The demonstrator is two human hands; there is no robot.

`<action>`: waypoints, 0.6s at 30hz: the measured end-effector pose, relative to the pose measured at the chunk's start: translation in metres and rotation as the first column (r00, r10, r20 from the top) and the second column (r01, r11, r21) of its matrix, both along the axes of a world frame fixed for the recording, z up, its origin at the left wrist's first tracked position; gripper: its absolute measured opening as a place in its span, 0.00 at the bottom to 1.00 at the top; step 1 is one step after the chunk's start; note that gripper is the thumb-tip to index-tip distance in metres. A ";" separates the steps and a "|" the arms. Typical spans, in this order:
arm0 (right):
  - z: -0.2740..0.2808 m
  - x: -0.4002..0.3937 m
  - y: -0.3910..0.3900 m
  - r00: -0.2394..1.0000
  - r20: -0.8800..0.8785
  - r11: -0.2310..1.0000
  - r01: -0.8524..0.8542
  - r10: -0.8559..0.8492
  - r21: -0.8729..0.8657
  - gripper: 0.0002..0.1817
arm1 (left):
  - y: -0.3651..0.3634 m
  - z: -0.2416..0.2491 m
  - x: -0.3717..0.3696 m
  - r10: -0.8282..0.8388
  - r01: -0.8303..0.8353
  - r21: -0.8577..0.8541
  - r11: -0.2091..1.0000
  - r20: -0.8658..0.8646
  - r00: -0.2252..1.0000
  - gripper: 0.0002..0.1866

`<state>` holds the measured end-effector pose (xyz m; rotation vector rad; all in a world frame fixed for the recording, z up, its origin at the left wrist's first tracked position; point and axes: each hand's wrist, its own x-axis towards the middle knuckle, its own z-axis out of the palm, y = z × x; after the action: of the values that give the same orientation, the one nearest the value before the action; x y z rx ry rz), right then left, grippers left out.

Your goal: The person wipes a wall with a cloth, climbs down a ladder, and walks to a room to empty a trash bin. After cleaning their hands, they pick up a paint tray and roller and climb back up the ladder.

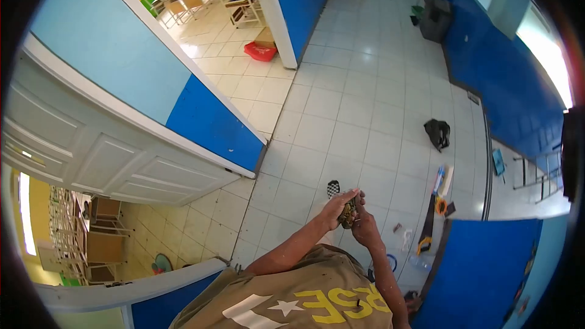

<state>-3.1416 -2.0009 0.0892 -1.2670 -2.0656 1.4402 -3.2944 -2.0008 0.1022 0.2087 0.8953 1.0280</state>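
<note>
In the head view my left hand (334, 211) is closed around a small bundle (348, 213) of dark and yellow-brown bits, held in front of my body. Its exact kind is too small to make out. My right hand (367, 228) is closed against the bundle's right side, its fingers bent and its fingertips close to those of the left hand. Both hands are above the tiled floor (347, 137). Just beyond them, a black-and-white checkered shoe (333, 189) shows on the tiles.
To the right lie a handsaw (425, 244), an orange ring-shaped roll (440, 206), a clear plastic bottle (421, 261) and a black bag (437, 134). A metal ladder (545, 176) stands beyond the right-hand edge. A white door (116, 152) stands on the left. A grey bin (436, 18) is farther off.
</note>
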 end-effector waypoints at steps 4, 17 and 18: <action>0.004 -0.036 0.084 0.998 -0.062 1.000 0.022 -0.023 -0.014 0.36 | 0.088 -0.026 -0.034 0.054 -0.051 -0.050 0.997 0.065 0.996 0.20; 0.018 -0.152 0.296 0.982 -0.186 0.994 -0.037 0.018 -0.098 0.42 | 0.291 0.025 -0.145 0.187 -0.191 -0.080 0.978 -0.057 0.981 0.21; 0.017 -0.156 0.307 0.961 -0.278 0.991 -0.029 -0.008 -0.130 0.44 | 0.300 0.021 -0.150 0.211 -0.216 -0.130 0.968 -0.050 0.976 0.21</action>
<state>-3.2980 -1.6938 0.1062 -1.0309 -1.8204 1.6779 -3.4440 -1.7004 0.1229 0.0165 1.0322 1.1612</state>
